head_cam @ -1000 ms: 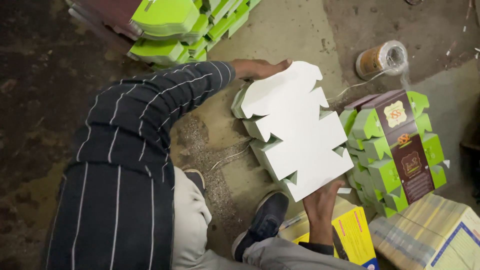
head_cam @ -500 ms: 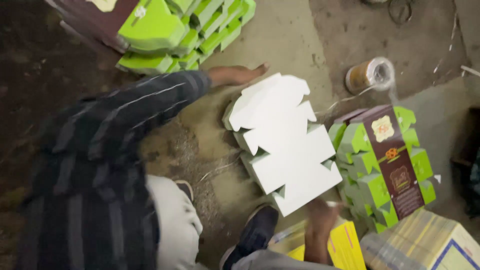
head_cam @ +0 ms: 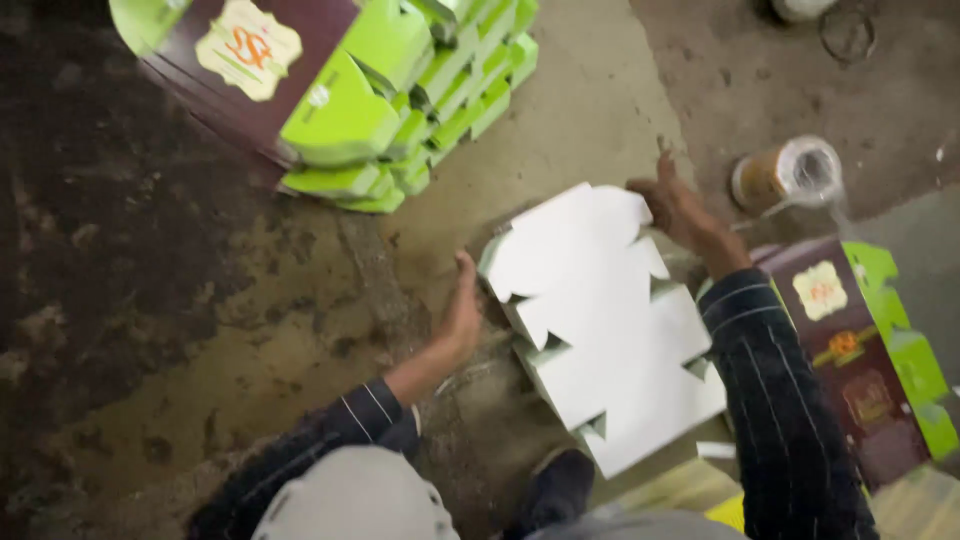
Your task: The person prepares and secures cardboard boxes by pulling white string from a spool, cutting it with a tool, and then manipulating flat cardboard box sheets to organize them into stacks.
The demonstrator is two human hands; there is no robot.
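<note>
A thick stack of white die-cut carton flats (head_cam: 600,320) lies on the dirty floor in front of me. My left hand (head_cam: 462,312) presses flat against the stack's left edge near its far end. My right hand (head_cam: 682,212) clasps the far right corner, fingers spread over the edge. Both arms wear a dark sleeve with thin pale stripes. The stack sits between my two hands, white undersides up.
A pile of green and maroon printed flats (head_cam: 400,100) lies at the far left. A second such pile (head_cam: 860,360) sits to the right of the white stack. A tape roll (head_cam: 790,175) stands behind it. My dark shoe (head_cam: 560,490) and a yellow pack (head_cam: 740,512) are near the bottom.
The view has swung and dropped closer. My hands have shifted from the stack's far and near ends to its left edge and far right corner. The stack stays on the floor.
</note>
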